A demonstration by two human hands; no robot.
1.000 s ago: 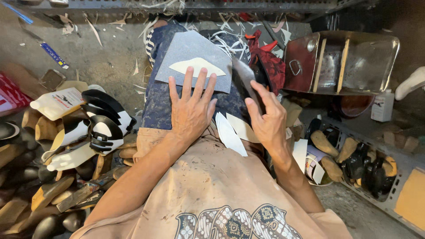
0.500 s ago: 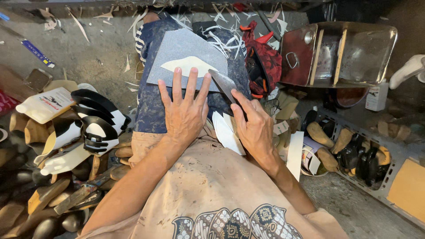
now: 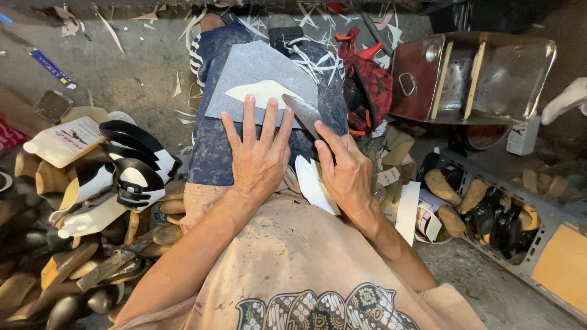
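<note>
My left hand [image 3: 260,157] lies flat with fingers spread on a grey sheet [image 3: 257,70] that rests on my lap. Its fingertips press the near edge of a cream curved cut-out piece [image 3: 264,91] lying on that sheet. My right hand [image 3: 346,173] grips a knife with a broad grey blade [image 3: 303,112], the tip touching the right end of the cream piece. Several white cut pieces [image 3: 313,183] lie on my thigh between the two hands.
Black-and-white shoe parts [image 3: 131,168] and wooden shoe lasts [image 3: 58,269] pile at the left. A white bottle [image 3: 67,142] lies there too. A red metal box [image 3: 474,76] stands at the right, above a tray of lasts [image 3: 489,211]. Scrap strips litter the floor.
My right hand has brought the knife up and left, from beside my thigh to the edge of the cream piece. The left hand stays pressed on the grey sheet.
</note>
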